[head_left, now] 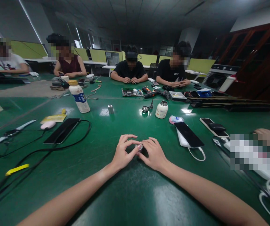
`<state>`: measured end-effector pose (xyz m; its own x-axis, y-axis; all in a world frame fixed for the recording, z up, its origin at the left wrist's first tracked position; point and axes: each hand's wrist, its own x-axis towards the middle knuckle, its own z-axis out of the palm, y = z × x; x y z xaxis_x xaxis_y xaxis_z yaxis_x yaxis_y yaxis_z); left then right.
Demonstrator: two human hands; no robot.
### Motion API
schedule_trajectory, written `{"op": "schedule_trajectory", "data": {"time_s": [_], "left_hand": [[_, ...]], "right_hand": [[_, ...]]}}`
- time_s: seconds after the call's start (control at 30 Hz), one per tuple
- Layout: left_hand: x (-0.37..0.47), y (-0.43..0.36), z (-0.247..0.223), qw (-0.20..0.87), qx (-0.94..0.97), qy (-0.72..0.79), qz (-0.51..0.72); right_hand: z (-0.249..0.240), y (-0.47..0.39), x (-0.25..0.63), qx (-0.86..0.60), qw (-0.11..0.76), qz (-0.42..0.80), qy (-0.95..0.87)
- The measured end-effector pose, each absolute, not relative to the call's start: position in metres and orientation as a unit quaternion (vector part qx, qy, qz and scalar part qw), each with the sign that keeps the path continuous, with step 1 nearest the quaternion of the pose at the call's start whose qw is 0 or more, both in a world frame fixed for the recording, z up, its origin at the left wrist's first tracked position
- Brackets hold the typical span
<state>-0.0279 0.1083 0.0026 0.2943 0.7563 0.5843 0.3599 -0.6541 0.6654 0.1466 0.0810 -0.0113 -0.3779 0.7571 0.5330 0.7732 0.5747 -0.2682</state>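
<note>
My left hand and my right hand meet low over the green table, fingers curved inward. Between them is a small round silvery piece, partly covered by fingers, so its kind is unclear. The left thumb and fingertips press on it, and the right fingertips close in from the other side. Beyond the hands stand a small grey cylinder, a shiny dark metal ring-like part, an upright dark metal fitting and a white patterned bottle with its lid off.
Left are a labelled drink bottle, a black phone, dark cables and a watch. To the right lie a phone on a power bank and another phone. Drills and a circuit board sit farther back. Several people surround the table.
</note>
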Motion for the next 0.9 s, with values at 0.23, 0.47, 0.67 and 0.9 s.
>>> {"op": "schedule_trajectory", "data": {"time_s": [0.23,0.47,0.67,0.9], "left_hand": [[-0.03,0.111,0.0,0.212,0.792,0.344,0.458],[-0.029,0.112,0.0,0.203,0.787,0.355,0.462],[-0.026,0.119,0.001,0.186,0.785,0.371,0.46],[-0.029,0.132,0.009,0.15,0.812,0.351,0.442]], "right_hand": [[-0.013,0.082,0.146,-0.468,0.312,-0.029,-0.826],[-0.012,0.081,0.145,-0.465,0.309,-0.039,-0.829],[-0.009,0.096,0.153,-0.434,0.29,-0.041,-0.852],[-0.008,0.103,0.157,-0.428,0.304,0.015,-0.851]]}}
